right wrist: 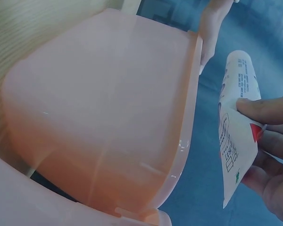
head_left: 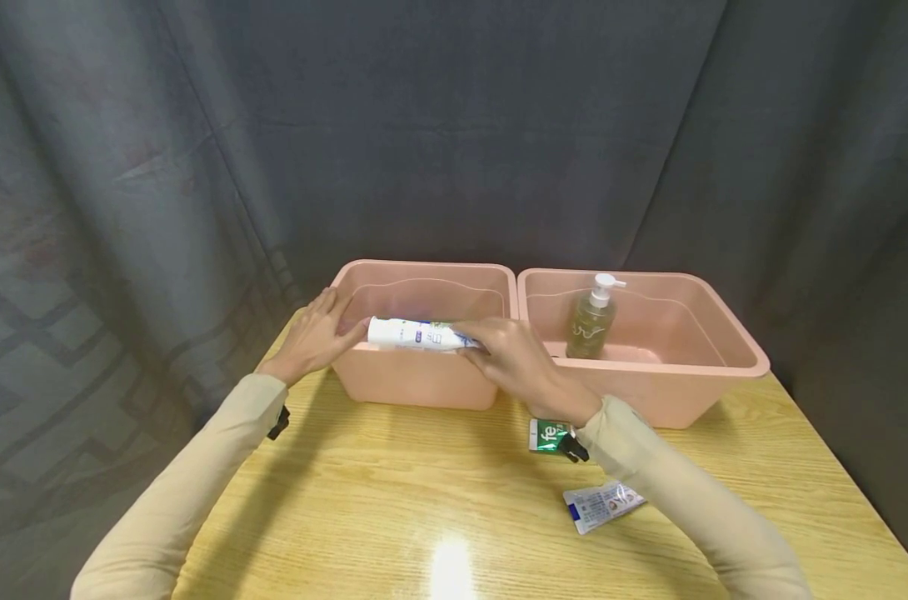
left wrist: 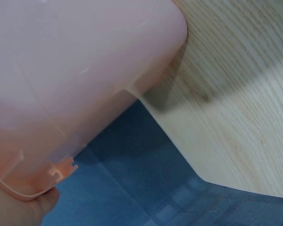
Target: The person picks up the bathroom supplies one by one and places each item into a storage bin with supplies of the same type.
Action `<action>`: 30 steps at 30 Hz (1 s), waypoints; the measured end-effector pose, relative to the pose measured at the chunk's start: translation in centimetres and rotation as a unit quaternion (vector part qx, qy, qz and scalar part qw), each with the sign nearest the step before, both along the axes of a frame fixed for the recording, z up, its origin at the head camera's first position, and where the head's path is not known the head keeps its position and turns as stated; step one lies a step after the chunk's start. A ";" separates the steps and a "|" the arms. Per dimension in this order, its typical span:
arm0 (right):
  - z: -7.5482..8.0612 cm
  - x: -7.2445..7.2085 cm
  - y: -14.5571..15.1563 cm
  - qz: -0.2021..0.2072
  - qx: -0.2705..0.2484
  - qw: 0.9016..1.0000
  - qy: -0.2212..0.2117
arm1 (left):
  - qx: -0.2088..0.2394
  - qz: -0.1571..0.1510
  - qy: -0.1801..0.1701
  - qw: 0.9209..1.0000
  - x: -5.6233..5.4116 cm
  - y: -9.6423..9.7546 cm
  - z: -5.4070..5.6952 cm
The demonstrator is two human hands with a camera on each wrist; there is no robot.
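My right hand [head_left: 517,358] holds a white toothpaste tube [head_left: 416,333] sideways over the front rim of the left pink bin [head_left: 416,379]. In the right wrist view, the thumb and fingers pinch this tube [right wrist: 238,113] near its flat end, above the bin's rim. My left hand [head_left: 315,333] rests on the left front corner of that bin, fingers straight along the rim. Its thumb reaches toward the tube's capped end; whether they touch, I cannot tell. Only part of the left hand [left wrist: 14,207] shows in the left wrist view, against the bin's edge.
Against the left bin stands a second pink bin [head_left: 649,392] holding a pump bottle [head_left: 591,325]. On the wooden table [head_left: 379,492] lie a green packet [head_left: 546,435], partly behind the right wrist, and a white-and-blue tube [head_left: 600,504]. A grey curtain [head_left: 454,133] hangs behind.
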State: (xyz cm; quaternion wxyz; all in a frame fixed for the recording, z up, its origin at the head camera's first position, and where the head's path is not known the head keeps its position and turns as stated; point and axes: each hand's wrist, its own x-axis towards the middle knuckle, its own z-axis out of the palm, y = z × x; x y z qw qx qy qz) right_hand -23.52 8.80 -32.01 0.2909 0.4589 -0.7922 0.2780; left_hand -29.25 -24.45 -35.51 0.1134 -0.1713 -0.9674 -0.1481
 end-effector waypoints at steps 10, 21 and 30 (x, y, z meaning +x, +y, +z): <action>0.4 -1.4 -0.5 -0.019 0.015 1.000 -0.001 | 0.000 0.000 0.003 1.000 0.0 0.0 0.0; 0.3 -2.6 -1.0 -0.060 0.048 0.997 -0.021 | 0.003 0.014 -0.016 1.000 0.0 0.3 0.2; -0.2 -3.5 -1.4 -0.075 0.057 0.995 -0.029 | 0.022 0.003 -0.062 0.998 0.2 -0.1 0.6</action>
